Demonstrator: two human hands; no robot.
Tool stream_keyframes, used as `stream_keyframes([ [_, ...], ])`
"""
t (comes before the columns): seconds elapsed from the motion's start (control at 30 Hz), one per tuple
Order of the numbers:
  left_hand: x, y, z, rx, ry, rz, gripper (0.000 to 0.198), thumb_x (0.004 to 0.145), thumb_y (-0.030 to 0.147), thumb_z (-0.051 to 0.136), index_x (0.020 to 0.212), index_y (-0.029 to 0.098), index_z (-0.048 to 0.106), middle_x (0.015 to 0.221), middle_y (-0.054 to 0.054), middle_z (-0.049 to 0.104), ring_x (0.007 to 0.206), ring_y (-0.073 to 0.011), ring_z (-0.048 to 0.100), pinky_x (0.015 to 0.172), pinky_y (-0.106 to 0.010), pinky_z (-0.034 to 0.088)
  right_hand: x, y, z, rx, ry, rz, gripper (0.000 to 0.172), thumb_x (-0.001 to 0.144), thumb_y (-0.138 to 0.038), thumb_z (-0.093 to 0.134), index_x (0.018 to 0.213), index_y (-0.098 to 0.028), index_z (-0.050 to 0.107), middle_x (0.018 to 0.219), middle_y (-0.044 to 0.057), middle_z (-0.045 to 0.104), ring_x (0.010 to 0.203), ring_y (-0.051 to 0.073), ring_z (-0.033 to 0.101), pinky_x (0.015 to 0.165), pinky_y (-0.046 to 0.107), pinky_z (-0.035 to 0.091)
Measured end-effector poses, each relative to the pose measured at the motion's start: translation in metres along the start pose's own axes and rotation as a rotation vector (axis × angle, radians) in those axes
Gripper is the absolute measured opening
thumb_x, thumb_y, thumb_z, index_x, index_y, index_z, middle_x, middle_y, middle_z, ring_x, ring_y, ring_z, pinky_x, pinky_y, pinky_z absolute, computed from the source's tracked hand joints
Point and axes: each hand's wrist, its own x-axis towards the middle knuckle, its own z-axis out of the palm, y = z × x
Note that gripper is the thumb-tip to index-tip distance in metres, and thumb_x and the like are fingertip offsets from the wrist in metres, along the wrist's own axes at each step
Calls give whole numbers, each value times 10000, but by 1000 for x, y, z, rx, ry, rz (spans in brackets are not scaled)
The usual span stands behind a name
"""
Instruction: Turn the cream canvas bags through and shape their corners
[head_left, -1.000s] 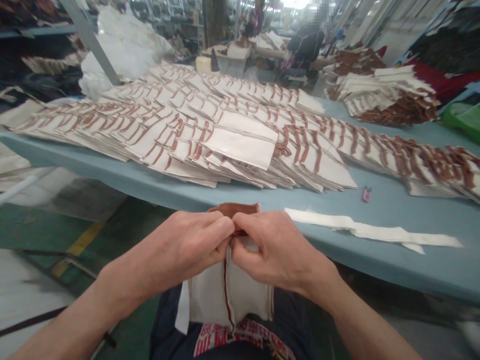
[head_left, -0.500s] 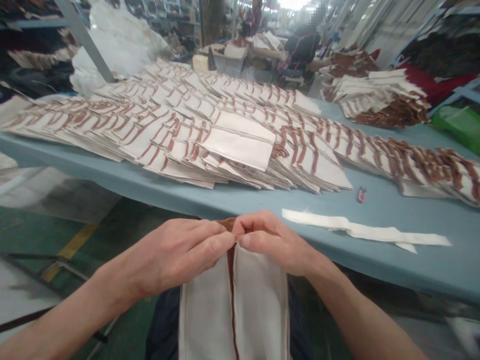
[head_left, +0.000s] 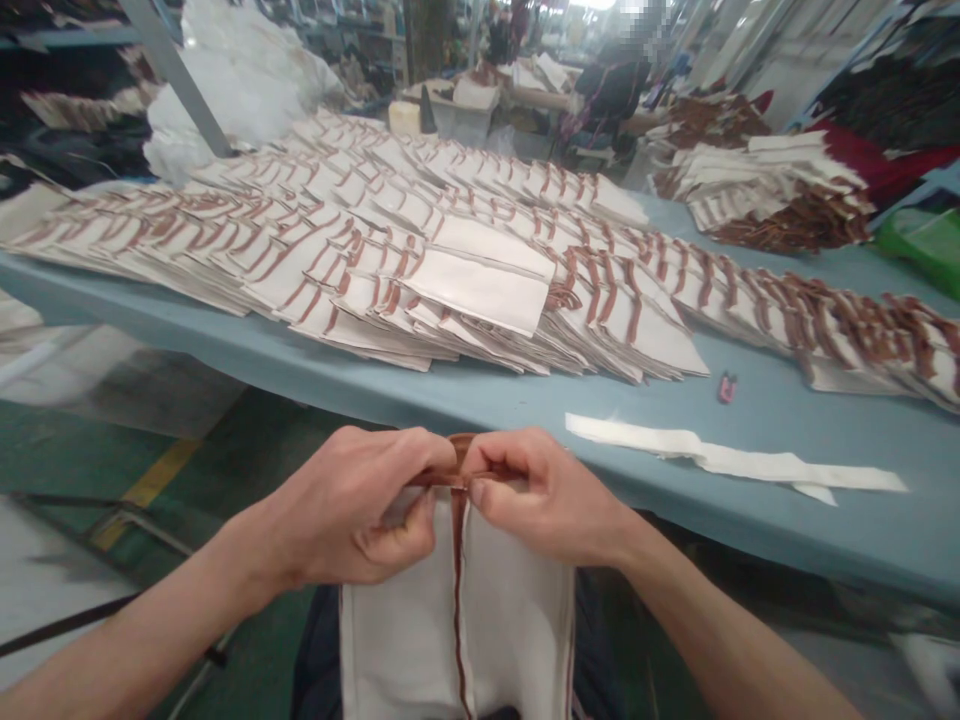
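Left hand: your left hand (head_left: 360, 510) is closed, fingers and thumb pinching the brown trim (head_left: 459, 472) at the top edge of the cream fabric piece (head_left: 517, 610).
Right hand: your right hand (head_left: 544, 495) is closed as well, pinching the same trim just beside the left. The fingertips of the two hands nearly meet.
Fabric piece: it hangs from your two pinches over your lap, on your side of the worktop (head_left: 525, 400) and below its near edge, not resting on it. A brown centre seam (head_left: 455, 600) runs straight down its middle.
Step in hand: by the look of it, you are working the trim at the top of the seam. Whether you are folding, pulling or smoothing it cannot be told.
Next move calls for: steady, even pinches on both sides of the seam, so the trim stays level and the cloth does not twist.
On the worktop: fanned rows of like cream pieces (head_left: 480, 290) with brown strips cover the far side. A loose cream strip (head_left: 720, 462) lies near the front edge, with a small pink object (head_left: 726, 388) just beyond it.
Further off: another heap of pieces (head_left: 765, 180) lies to the right, and a person in dark clothes (head_left: 615, 85) is at the back.
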Motion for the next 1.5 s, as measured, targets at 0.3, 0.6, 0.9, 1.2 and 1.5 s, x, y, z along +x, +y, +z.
stream_keyframes([
  [0.3,4,-1,-5,-260,-40,-90,201,884,126,508,705,210,468,599,82,397,511,-82,384,500,-207,300,-10,-7,8,-150,129,-307,64,707,-173,482,655,-194,514,577,-57,478,530,86,397,510,213,310],
  [0.6,10,2,66,-618,429,-123,577,1000,681,399,642,235,328,561,60,364,482,-106,342,468,-246,312,-9,-1,27,123,238,-418,100,786,-257,526,700,-204,526,638,-39,479,566,114,418,548,237,343],
  [0.9,10,-2,60,-625,319,-173,559,1025,652,395,798,179,590,674,10,555,584,-142,479,593,-269,414,-31,-6,-3,-338,193,-360,138,855,-169,530,726,-197,569,650,-36,565,559,100,447,546,225,347],
  [1.2,30,10,11,-578,58,-83,646,1095,594,203,737,177,543,693,-4,547,655,-157,484,669,-288,397,-34,-14,-10,-632,225,-493,133,843,-140,553,727,-189,597,628,-27,611,549,104,473,582,250,325],
  [1.5,28,12,20,-444,-14,-124,528,1111,439,311,644,201,376,618,58,360,564,-110,350,575,-269,287,-33,-7,-9,-698,302,-530,168,852,-131,564,708,-211,533,606,-33,590,538,115,458,580,260,311],
])
